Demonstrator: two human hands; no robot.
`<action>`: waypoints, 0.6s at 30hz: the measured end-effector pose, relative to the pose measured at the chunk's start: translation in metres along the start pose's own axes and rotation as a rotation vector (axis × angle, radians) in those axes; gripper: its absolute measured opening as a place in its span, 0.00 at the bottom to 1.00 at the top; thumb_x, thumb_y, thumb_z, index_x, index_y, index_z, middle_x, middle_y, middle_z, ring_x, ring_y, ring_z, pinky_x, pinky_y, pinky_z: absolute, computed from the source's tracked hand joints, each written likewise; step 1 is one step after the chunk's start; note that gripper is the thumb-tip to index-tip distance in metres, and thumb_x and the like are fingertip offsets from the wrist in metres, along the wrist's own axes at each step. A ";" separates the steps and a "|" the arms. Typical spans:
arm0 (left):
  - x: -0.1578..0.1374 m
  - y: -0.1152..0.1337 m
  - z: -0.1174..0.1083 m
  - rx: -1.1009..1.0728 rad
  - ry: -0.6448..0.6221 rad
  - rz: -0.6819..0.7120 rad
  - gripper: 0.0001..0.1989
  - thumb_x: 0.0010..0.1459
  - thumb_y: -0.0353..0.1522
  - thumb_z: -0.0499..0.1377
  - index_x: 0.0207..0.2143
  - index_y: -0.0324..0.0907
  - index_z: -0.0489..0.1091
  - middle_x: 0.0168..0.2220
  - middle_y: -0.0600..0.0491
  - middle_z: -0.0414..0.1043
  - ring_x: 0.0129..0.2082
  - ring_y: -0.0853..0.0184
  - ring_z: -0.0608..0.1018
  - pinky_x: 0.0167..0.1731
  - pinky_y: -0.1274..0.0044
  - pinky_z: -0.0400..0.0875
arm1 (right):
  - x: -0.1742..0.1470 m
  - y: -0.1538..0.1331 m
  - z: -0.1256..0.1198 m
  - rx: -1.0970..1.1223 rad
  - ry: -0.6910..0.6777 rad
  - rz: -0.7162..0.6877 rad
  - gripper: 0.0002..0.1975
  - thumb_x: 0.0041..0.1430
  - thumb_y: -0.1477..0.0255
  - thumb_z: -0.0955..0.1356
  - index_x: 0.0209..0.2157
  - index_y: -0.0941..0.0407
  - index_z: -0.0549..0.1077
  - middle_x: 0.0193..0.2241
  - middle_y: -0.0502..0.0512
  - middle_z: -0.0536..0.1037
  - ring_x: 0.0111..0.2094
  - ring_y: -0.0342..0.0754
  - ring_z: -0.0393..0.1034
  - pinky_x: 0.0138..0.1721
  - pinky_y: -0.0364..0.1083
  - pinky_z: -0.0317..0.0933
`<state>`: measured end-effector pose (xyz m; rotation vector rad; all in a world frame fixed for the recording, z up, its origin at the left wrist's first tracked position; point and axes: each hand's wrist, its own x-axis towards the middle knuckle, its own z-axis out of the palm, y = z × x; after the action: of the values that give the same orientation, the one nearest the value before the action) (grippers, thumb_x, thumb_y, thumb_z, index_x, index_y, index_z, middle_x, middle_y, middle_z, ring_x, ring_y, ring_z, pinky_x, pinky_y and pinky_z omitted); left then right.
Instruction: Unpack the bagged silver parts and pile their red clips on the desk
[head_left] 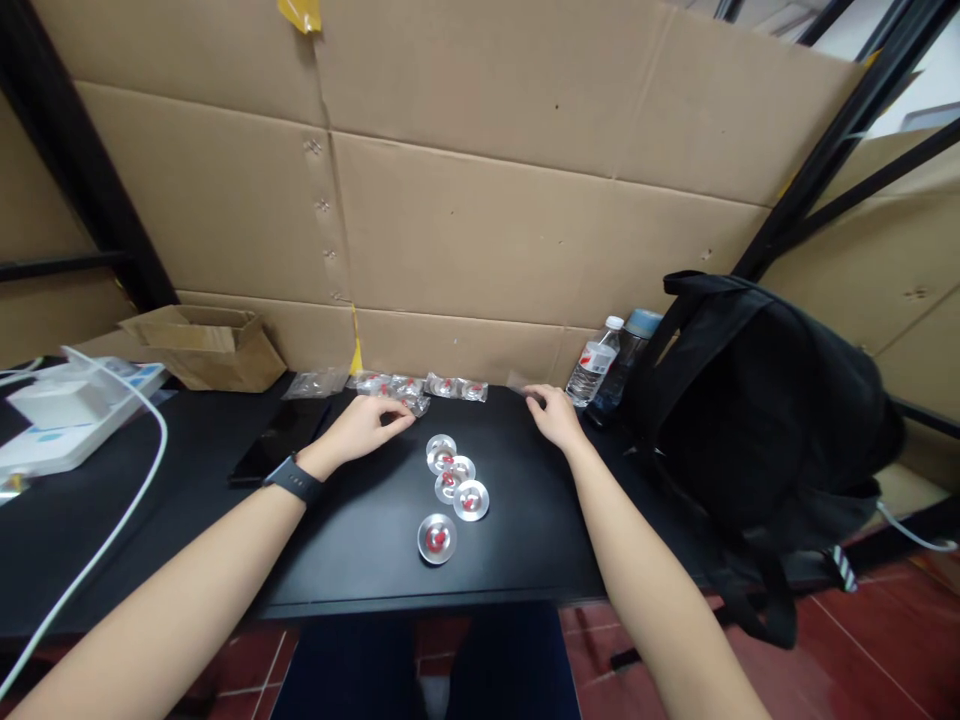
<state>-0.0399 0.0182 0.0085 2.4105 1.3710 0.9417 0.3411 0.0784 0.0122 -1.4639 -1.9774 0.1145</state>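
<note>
My left hand [367,425], with a dark watch [295,478] on the wrist, reaches to the back of the black table. Its thumb and fingers close at the edge of a clear packet [417,405] holding a silver and red piece. My right hand [555,415] pinches a thin clear plastic bag [517,382] near the cardboard wall. Between my arms lie several round silver dishes with red centres. Some overlap in a group [455,478], and a single dish [436,539] sits closer to the front edge. More sealed packets [456,388] line the back.
A water bottle [594,362], a blue-lidded bottle [630,350] and a black backpack [757,420] stand at right. On the left are a brown paper bag [210,350], a dark phone-like slab [274,445], and a white power strip [75,430] with a cable. Cardboard [480,220] walls the back.
</note>
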 end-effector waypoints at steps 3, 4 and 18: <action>0.000 0.017 0.005 -0.035 -0.107 0.111 0.13 0.65 0.41 0.60 0.44 0.44 0.81 0.41 0.50 0.83 0.40 0.62 0.82 0.43 0.73 0.74 | -0.002 0.005 0.007 -0.122 -0.195 0.131 0.18 0.62 0.70 0.70 0.54 0.48 0.78 0.56 0.57 0.79 0.59 0.60 0.70 0.58 0.61 0.61; 0.000 0.023 0.008 -0.045 -0.143 0.159 0.13 0.65 0.40 0.61 0.46 0.44 0.80 0.43 0.50 0.82 0.42 0.61 0.82 0.46 0.72 0.74 | -0.002 0.004 0.010 -0.134 -0.229 0.143 0.20 0.62 0.69 0.71 0.56 0.48 0.76 0.57 0.57 0.78 0.60 0.61 0.69 0.57 0.62 0.61; -0.002 0.032 0.026 0.056 -0.264 0.220 0.18 0.66 0.46 0.61 0.54 0.52 0.77 0.55 0.49 0.75 0.54 0.56 0.77 0.57 0.66 0.67 | -0.002 -0.002 0.012 -0.145 -0.329 0.108 0.20 0.62 0.68 0.71 0.56 0.50 0.75 0.58 0.61 0.77 0.59 0.63 0.69 0.55 0.63 0.61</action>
<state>-0.0025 0.0021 0.0025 2.6545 1.0705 0.6067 0.3336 0.0794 0.0030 -1.7364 -2.2035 0.2805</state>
